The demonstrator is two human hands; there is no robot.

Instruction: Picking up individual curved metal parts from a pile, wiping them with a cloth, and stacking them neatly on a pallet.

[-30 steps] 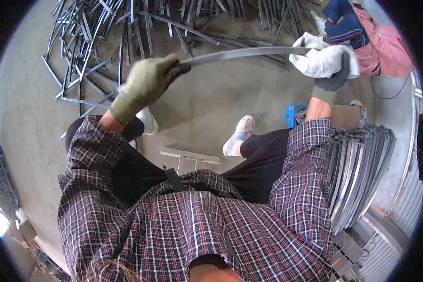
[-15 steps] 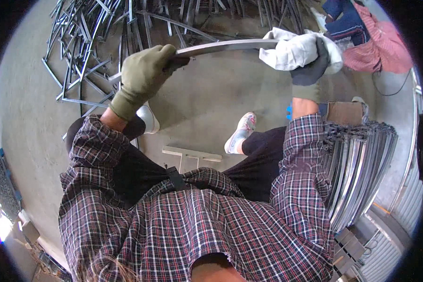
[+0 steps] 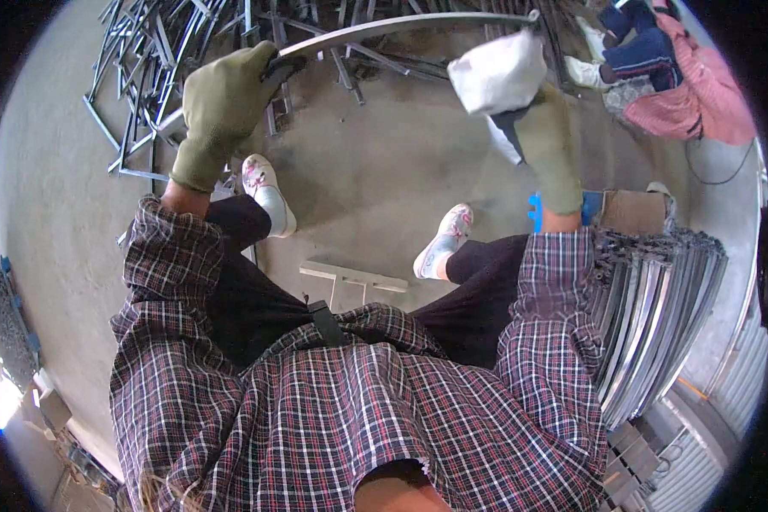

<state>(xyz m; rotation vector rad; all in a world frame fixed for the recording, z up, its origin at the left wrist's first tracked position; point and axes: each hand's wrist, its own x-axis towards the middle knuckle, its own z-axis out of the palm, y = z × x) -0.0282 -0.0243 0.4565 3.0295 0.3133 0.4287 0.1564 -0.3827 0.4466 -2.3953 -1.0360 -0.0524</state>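
My left hand (image 3: 224,107), in an olive glove with dark fingers, is closed around a long grey metal bar (image 3: 401,27). The bar runs from beside my left wrist up to the right, and its far end shows near the top of the view. My right hand (image 3: 548,141), in a similar glove, is closed on a crumpled white cloth (image 3: 497,75). Most of its fingers are hidden behind the cloth. A gap shows between the cloth and the bar, just below the bar's far end.
A tangle of metal frames and bars (image 3: 166,64) lies on the floor ahead. At right stands a stack of metal strips (image 3: 648,316), with a brown block (image 3: 631,211) behind it. A T-shaped piece (image 3: 354,276) is near my feet. Another person in pink (image 3: 691,94) is at far right.
The bar has moved up and away, with my left hand shifting slightly left. The cloth, earlier wrapped at the bar's right end, is now off it, with my right hand turned and lower.
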